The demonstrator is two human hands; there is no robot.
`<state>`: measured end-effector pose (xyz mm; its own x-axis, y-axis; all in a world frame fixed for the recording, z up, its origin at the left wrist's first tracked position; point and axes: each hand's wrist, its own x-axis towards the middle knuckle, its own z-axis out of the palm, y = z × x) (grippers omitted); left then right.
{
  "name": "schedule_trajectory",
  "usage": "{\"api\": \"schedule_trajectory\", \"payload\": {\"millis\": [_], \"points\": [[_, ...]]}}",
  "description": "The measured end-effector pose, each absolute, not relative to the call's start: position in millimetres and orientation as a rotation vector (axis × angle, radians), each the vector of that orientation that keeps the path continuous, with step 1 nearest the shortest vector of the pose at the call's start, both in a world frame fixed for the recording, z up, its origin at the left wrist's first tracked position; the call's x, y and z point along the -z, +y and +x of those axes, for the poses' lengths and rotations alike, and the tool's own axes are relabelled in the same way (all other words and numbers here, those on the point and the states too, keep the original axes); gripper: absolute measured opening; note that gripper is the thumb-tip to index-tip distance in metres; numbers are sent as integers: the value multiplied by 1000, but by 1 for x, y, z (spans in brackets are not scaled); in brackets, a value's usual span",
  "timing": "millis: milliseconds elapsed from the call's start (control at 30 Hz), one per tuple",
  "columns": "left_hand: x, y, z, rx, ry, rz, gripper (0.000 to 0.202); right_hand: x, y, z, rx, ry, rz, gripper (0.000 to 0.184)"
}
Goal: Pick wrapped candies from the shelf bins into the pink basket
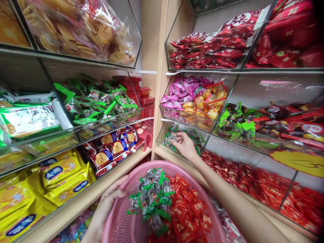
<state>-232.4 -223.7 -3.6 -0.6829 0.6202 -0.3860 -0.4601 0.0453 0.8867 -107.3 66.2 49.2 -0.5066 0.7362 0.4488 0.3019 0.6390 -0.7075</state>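
Note:
My left hand (110,199) is closed round the left rim of a pink plastic basket (116,219). Inside the basket lie green-and-clear wrapped candies (154,195) on the left and red wrapped candies (189,209) on the right. Beyond the far rim, my right hand (184,145) reaches into a clear bin (162,143) low on the right shelf. Its thumb and fingers pinch a small wrapped candy (172,136) in clear and green film. More candies of the same look (198,136) lie around the fingers in that bin.
Clear bins of packaged snacks line two shelves that meet at a wooden corner post (159,84). Pink and yellow packets (187,92) sit just above my right hand. Red candies (238,175) fill the low bins at right, below a yellow price tag (298,163). Yellow packs (63,175) stand at left.

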Motion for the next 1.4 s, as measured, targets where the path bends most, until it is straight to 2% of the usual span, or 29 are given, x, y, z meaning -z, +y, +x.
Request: {"api": "schedule_trajectory", "payload": {"millis": [133, 300, 467, 1000, 1133, 1400], "points": [[-2, -223, -229, -1738, 1567, 168, 65, -35, 22, -77, -998, -2072, -571, 40], [-3, -224, -228, -1742, 1524, 138, 67, 9, -5, -64, -1293, -2107, -578, 33], [1, -224, -229, -1780, 1509, 138, 62, 27, 0, -67, -1238, -2202, -662, 30], [5, -225, -231, -1764, 1605, 230, 55, 28, 0, -68, -1247, -2348, -504, 29], [4, -224, -232, -1747, 1610, 218, 57, 28, 0, -71, -1241, -2353, -482, 25], [2, -223, -232, -1744, 1540, 143, 61, 21, 1, -68, -1163, -2432, -470, 32]]}}
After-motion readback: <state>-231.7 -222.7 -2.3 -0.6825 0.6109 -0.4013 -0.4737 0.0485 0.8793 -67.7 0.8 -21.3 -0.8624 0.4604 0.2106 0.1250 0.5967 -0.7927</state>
